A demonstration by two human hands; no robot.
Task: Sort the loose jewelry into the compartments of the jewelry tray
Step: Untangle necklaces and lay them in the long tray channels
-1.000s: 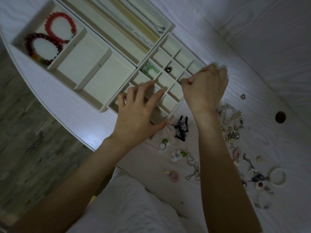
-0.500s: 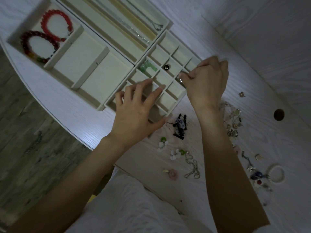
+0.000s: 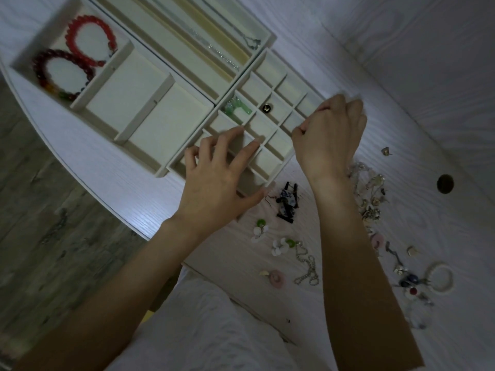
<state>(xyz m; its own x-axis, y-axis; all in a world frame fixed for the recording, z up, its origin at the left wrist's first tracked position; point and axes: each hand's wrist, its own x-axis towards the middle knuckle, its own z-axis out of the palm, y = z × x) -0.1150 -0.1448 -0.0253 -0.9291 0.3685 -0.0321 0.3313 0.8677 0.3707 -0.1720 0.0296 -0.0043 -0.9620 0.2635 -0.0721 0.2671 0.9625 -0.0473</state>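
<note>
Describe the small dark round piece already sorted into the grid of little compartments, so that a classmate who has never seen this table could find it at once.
Start at the cream jewelry tray and find its grid of small square cells near the right hand. The dark round piece lies alone in one cell, right of the cell holding the green piece. It is the grid's only dark item.

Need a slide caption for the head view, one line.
Left hand steadies the jewelry tray; right hand pinches over a small compartment.

Cream tray (image 3: 187,108), seemingly red bracelet (image 3: 89,40)
</note>
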